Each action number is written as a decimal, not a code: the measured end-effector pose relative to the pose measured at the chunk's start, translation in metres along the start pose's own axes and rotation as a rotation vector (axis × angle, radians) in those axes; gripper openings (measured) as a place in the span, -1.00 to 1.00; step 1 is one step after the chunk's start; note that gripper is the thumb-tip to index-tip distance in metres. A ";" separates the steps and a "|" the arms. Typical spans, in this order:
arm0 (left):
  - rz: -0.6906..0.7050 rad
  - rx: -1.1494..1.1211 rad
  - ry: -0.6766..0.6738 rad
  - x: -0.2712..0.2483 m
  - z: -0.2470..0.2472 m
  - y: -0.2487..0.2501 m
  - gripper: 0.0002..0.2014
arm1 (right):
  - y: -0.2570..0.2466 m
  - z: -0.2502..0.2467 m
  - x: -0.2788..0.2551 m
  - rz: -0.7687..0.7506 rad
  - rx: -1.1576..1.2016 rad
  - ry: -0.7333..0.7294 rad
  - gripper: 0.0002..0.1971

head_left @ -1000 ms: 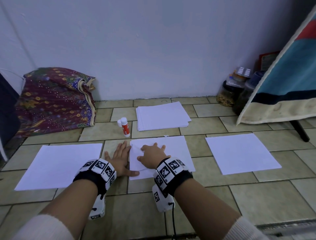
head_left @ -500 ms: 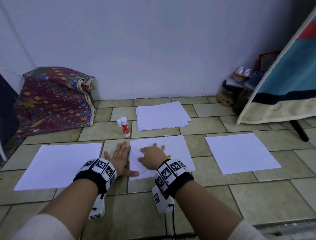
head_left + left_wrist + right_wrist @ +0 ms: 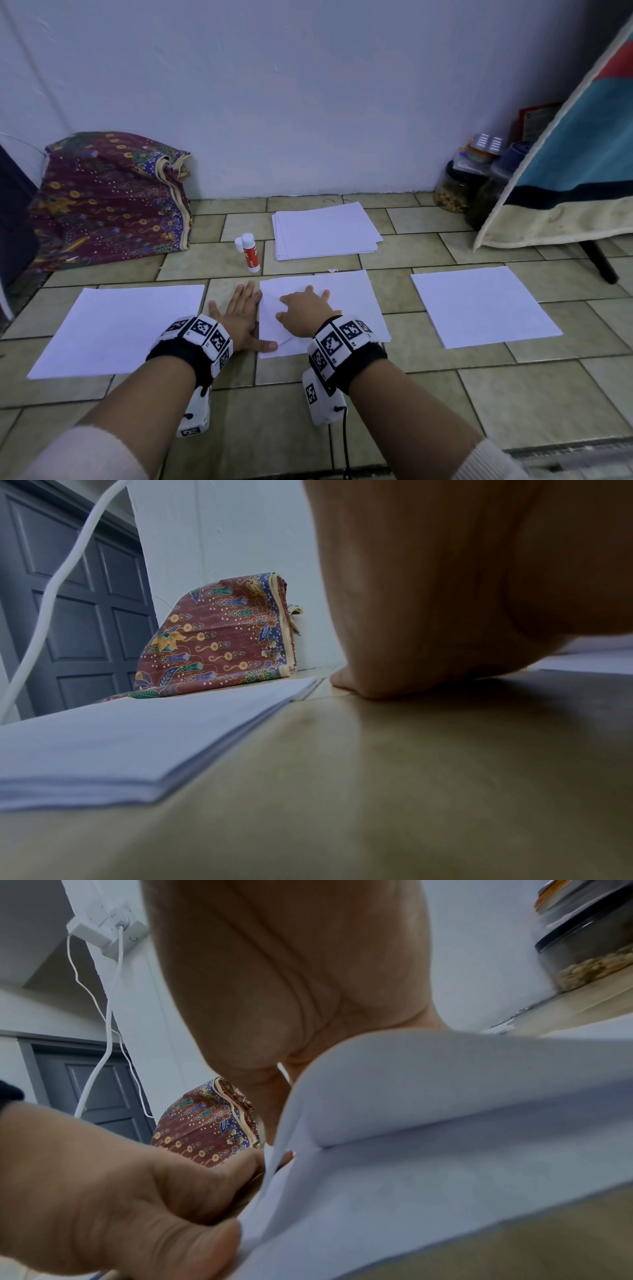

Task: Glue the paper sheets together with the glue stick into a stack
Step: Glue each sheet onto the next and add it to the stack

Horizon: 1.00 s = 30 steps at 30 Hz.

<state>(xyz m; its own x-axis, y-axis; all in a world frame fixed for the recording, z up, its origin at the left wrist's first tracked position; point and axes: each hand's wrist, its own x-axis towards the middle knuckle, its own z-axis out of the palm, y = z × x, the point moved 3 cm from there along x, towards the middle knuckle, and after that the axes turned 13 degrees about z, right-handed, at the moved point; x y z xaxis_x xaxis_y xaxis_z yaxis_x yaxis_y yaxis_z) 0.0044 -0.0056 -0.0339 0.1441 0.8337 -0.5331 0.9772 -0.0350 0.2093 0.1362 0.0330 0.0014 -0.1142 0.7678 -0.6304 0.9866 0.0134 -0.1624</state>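
Paper sheets: the middle paper stack (image 3: 346,301) lies on the tiled floor (image 3: 274,411) directly ahead, between a left paper stack (image 3: 113,329) and a right paper sheet (image 3: 479,305), each well apart from it. A fourth pile, the far paper stack (image 3: 325,229), sits nearer the wall (image 3: 308,102).

Left hand (image 3: 239,315): flat on the floor, fingers straight and spread, just beside the middle stack's left edge; thumb tip touches its near-left corner. Holds nothing.

Right hand (image 3: 305,315): rests on the left part of the middle stack, fingers bent. The right wrist view shows the top sheet bowed upward under the palm with a fold line across it; whether the fingers pinch the sheet or only press it I cannot tell, since the paper hides the fingertips.

Glue stick (image 3: 249,251): upright on the floor, white cap, red label, left of the far stack, touched by neither hand.

Surroundings: patterned cloth bundle (image 3: 109,198) against the wall at left; jars (image 3: 469,185) at right.
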 end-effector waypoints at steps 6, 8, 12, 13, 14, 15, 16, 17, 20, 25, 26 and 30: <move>0.006 0.003 0.006 0.002 0.001 -0.001 0.15 | 0.000 -0.002 -0.001 0.008 -0.009 -0.022 -0.51; 0.004 0.000 0.007 0.002 0.001 -0.002 0.16 | -0.001 -0.002 -0.001 0.013 -0.021 -0.023 -0.51; 0.000 0.015 -0.001 0.002 0.001 -0.002 0.16 | -0.003 -0.001 -0.001 0.022 -0.021 -0.022 -0.52; -0.001 0.015 -0.004 0.002 0.001 -0.002 0.15 | -0.002 0.000 -0.001 0.023 -0.017 -0.023 -0.53; -0.003 0.015 -0.006 0.002 0.001 -0.002 0.15 | -0.002 0.000 0.000 0.020 -0.014 -0.023 -0.53; -0.006 0.014 -0.007 0.002 0.001 -0.002 0.15 | -0.001 0.001 0.000 0.017 -0.010 -0.022 -0.53; -0.006 0.007 -0.003 0.002 0.001 -0.002 0.15 | -0.001 0.001 0.000 0.011 -0.007 -0.019 -0.52; -0.003 -0.003 0.004 0.002 0.001 -0.002 0.15 | 0.000 0.001 0.000 0.008 -0.004 -0.016 -0.50; 0.019 -0.031 0.021 0.001 -0.001 -0.003 0.16 | -0.002 0.003 0.002 0.020 0.003 -0.024 -0.50; 0.058 -0.078 -0.036 -0.003 -0.004 -0.009 0.56 | 0.001 -0.001 0.001 0.017 -0.037 -0.036 -0.46; 0.063 -0.090 -0.039 -0.004 -0.005 -0.010 0.58 | 0.003 -0.002 -0.001 0.012 -0.041 -0.033 -0.44; 0.056 -0.165 0.000 -0.003 -0.006 -0.008 0.32 | 0.005 0.000 -0.005 -0.015 -0.078 0.006 -0.42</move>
<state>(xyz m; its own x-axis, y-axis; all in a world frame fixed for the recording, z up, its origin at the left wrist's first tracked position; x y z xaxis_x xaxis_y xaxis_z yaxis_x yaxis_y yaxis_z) -0.0047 -0.0042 -0.0293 0.1979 0.8330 -0.5167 0.9287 0.0093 0.3707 0.1412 0.0292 0.0034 -0.1285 0.7712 -0.6235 0.9909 0.0748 -0.1118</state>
